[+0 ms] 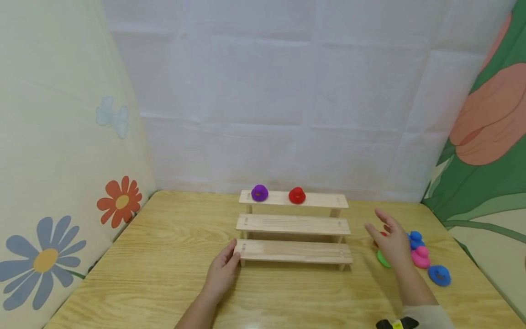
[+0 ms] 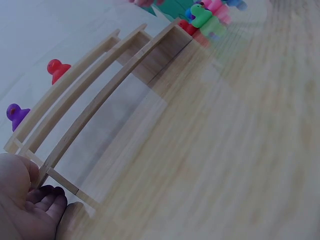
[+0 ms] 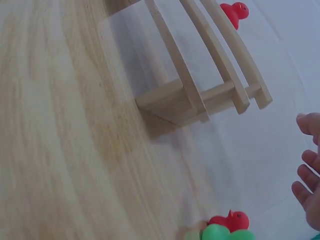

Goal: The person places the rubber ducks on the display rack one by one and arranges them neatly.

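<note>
Left hand (image 1: 221, 273): holding the left end of the bottom tier (image 1: 293, 252), pinched between thumb and fingers.
Three-tier wooden stand (image 1: 293, 224): upright on the wood-grain tabletop (image 1: 144, 274), rising in steps toward the white backdrop cloth (image 1: 263, 91).
Top tier (image 1: 318, 200): bearing a purple toy duck (image 1: 260, 193) near the left end and a red toy duck (image 1: 297, 195) near the middle, well apart.
Right hand (image 1: 392, 244): raised to the right of the stand, just beside the loose ducks; thumb and fingers spread.
Loose ducks: close together on the tabletop, right of the stand; a green duck (image 1: 384, 259) and a second red duck (image 3: 236, 220), both partly hidden by the right hand in the head view; a blue duck (image 1: 416, 239) behind a pink duck (image 1: 421, 257); another blue duck (image 1: 439, 276) nearest the front.
Right wrist: light sleeve (image 1: 427, 316), black strap (image 1: 386, 324).
Left side cloth (image 1: 45, 160): printed with flowers.
</note>
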A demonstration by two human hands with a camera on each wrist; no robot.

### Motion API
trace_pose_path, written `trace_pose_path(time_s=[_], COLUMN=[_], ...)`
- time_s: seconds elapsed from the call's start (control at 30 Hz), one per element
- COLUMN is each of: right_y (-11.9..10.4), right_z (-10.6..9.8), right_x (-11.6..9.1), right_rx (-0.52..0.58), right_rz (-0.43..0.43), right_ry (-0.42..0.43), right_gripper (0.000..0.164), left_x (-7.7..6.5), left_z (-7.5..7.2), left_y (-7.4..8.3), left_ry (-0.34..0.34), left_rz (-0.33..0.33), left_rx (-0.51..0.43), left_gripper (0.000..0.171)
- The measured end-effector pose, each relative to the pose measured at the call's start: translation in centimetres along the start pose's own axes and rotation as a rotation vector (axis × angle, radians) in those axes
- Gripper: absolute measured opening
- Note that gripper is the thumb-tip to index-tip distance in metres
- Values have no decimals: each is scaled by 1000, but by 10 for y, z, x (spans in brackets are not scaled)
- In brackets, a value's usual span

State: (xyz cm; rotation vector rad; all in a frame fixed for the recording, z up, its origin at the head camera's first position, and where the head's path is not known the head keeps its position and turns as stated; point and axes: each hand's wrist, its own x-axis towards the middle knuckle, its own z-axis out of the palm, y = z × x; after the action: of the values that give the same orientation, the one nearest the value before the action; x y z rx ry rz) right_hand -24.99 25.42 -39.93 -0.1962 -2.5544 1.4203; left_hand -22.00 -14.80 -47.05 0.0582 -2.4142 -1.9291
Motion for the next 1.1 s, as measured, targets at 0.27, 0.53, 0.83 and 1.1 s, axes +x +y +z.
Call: trace_pose_path(time_s=[0.27,0.53,0.83,1.1], right_y=[20,35,51,67], right_z=[-16,-33,-45,-56], right_x=[-11,-23,-31,-38], right_rx=[-6,-55,-46,-115], right_rz=[-12,95,171,168], right_ry=[36,31,99,176], right_gripper=[66,72,68,68], left_x=[0,-1,-1,-1], left_z=[0,-1,-2,-2], left_y=[0,0,-1,-2], left_ry=[9,1,11,1], left_rz=[-13,-3,-8,-8], left_rx=[3,9,12,17], left_gripper=[51,51,51,51])
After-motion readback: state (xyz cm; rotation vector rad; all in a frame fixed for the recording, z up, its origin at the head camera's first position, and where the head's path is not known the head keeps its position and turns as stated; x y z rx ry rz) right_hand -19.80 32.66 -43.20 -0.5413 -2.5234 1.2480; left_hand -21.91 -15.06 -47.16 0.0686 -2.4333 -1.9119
